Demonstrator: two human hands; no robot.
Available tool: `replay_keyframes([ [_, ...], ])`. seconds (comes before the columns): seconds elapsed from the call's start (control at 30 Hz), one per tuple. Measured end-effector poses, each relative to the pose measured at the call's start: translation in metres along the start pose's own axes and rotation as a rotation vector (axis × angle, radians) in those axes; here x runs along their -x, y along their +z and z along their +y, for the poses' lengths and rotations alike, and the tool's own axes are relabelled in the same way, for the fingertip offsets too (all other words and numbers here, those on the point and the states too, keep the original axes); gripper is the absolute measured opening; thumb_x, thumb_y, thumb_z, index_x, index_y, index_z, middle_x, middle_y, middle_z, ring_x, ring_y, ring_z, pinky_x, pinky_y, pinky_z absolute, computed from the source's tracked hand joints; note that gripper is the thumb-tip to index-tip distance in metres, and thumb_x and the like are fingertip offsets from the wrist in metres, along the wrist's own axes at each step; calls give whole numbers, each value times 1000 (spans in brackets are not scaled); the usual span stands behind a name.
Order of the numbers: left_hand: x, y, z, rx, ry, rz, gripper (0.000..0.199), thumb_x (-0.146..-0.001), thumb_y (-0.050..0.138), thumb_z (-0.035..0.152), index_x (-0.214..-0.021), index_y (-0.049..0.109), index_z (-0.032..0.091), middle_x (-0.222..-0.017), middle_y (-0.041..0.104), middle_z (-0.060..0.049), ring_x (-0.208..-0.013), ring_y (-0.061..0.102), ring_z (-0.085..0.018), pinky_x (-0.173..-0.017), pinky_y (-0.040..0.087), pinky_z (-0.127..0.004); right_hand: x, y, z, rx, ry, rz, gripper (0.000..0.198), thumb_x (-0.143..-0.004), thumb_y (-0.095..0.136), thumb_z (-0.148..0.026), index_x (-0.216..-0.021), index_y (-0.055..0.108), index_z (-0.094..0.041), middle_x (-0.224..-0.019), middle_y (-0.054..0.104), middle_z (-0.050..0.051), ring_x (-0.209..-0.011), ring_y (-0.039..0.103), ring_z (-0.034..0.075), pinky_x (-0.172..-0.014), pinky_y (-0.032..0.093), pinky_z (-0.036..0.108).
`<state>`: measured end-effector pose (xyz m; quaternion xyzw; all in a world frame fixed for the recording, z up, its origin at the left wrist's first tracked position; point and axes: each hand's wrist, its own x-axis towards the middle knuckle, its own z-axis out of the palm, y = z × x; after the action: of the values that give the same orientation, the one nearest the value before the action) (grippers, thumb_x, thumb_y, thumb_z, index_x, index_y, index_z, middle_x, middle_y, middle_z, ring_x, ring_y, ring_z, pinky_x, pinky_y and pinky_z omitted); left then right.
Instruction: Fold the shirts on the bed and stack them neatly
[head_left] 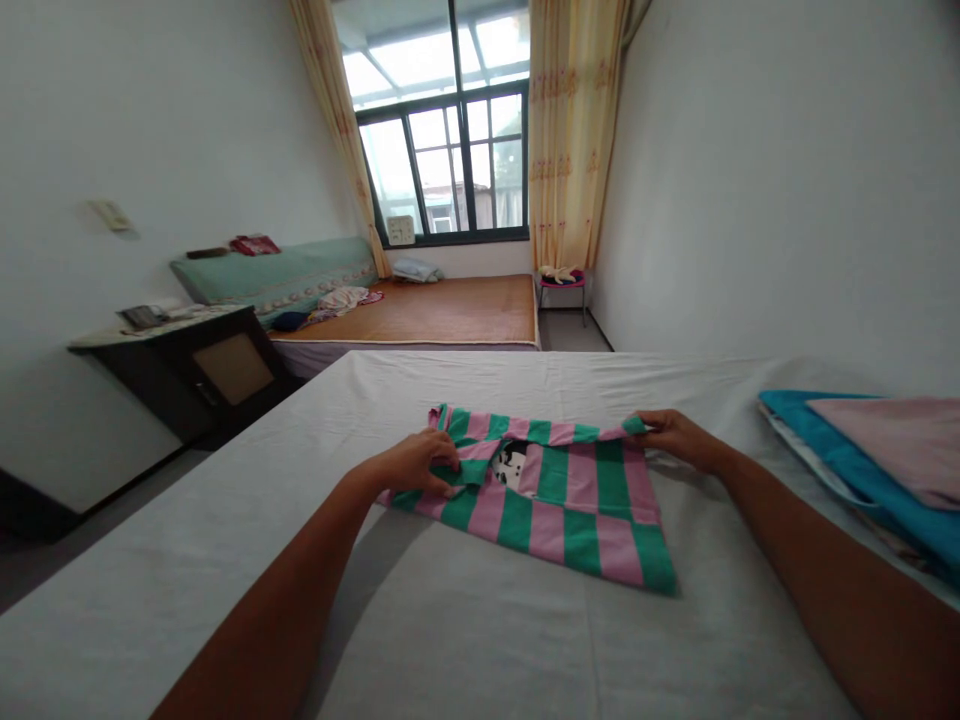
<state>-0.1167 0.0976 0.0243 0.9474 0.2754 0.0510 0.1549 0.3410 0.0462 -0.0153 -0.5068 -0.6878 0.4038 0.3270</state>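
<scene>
A green-and-pink striped shirt (581, 535) lies partly folded on the white bed sheet (480, 640). A black-and-white printed patch shows through a gap in its folds. My left hand (416, 462) rests at the left end of the shirt, its fingers and thumb closed on the folded cloth there. At the far right corner, my right hand (671, 438) pinches the top edge, which is lifted slightly and turned over in a narrow strip. The fabric between both hands stretches nearly straight.
Folded blue cloth (795, 410) and pink cloth (900, 435) lie stacked at the right. Beyond stands another bed with a brown mat (450, 310), a dark cabinet (232, 370) at the left, and a pink stool (562, 282) near the curtain.
</scene>
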Motion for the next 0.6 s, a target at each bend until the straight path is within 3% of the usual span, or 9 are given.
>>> replay_keyframes([
  [0.13, -5, 7, 3, -61, -40, 32, 16, -79, 65, 35, -86, 69, 21, -93, 65, -2, -90, 57, -18, -86, 40, -26, 2, -1, -3, 74, -31, -140, 47, -72, 66, -59, -88, 74, -15, -90, 70, 7, -87, 62, 23, -82, 49, 35],
  [0.23, -4, 2, 0, 35, -85, 123, 15, -83, 58, 31, -87, 69, 20, -89, 67, -3, -86, 59, -17, -83, 43, -26, 2, 1, -7, 32, -48, -75, 52, -73, 62, -63, -94, 74, -17, -95, 71, 7, -90, 63, 24, -83, 50, 36],
  [0.37, 6, -18, 4, 317, -82, 246, 22, -86, 55, 32, -97, 65, 16, -103, 67, -6, -96, 60, -20, -87, 44, -28, 4, -4, -10, -19, -38, 51, 56, -71, 63, -65, -100, 73, -19, -101, 71, 8, -100, 62, 28, -91, 47, 41],
  [0.47, 13, -28, 11, 431, -26, 169, 22, -86, 57, 34, -93, 64, 14, -113, 66, -8, -102, 59, -22, -89, 44, -29, 6, -8, -9, -31, -19, 39, 55, -69, 66, -64, -99, 74, -19, -101, 72, 8, -101, 61, 30, -94, 46, 43],
  [0.6, 14, -25, 17, 437, -22, -87, 26, -82, 62, 36, -98, 68, 16, -115, 66, -8, -102, 61, -21, -88, 45, -26, 7, -9, -10, 123, -16, -108, 52, -70, 65, -65, -93, 75, -20, -103, 71, 9, -100, 62, 29, -90, 47, 40],
])
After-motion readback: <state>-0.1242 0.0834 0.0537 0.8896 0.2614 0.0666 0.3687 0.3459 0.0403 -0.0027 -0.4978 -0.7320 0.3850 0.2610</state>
